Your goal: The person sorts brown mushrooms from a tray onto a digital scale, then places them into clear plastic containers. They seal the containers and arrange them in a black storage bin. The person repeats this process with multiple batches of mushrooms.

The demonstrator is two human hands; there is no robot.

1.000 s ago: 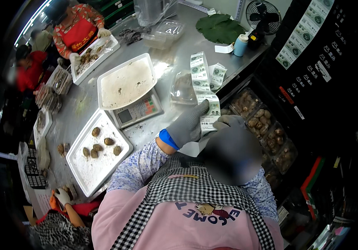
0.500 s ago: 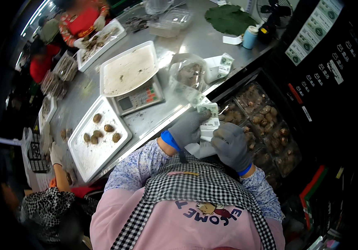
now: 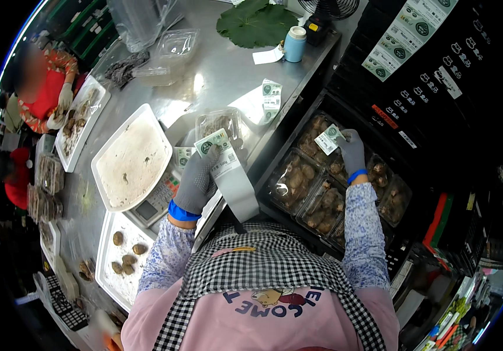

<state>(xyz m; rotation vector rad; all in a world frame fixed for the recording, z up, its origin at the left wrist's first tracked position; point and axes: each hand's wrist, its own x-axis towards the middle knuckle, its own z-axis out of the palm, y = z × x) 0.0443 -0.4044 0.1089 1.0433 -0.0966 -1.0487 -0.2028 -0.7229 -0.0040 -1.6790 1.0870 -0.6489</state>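
Observation:
My left hand (image 3: pixel 197 182), in a grey glove, is closed on a strip of printed green-and-white labels (image 3: pixel 228 161). The strip's pale backing hangs down toward my apron. Off to the right, my gloved right hand (image 3: pixel 353 151) pinches a single label (image 3: pixel 329 139) by its edge. That label is above the clear plastic boxes (image 3: pixel 291 178) of brown, taro-like roots, which sit in a black crate (image 3: pixel 299 130). Whether the label touches a lid I cannot tell. Just beyond my left hand, another clear box (image 3: pixel 219 121) stands on the metal table (image 3: pixel 222 64).
Left of my left hand, a weighing scale (image 3: pixel 161 196) carries a white tray (image 3: pixel 131 155). A second white tray (image 3: pixel 111 278) holds several roots. A blue bottle (image 3: pixel 295 45), a large green leaf (image 3: pixel 254 23) and a fan lie farther back. A co-worker (image 3: pixel 47 93) handles roots at the far left.
My hands have moved apart. The right has gone right and away from me with a single label, over the crate; the left has shifted left with the strip. The whole view has turned.

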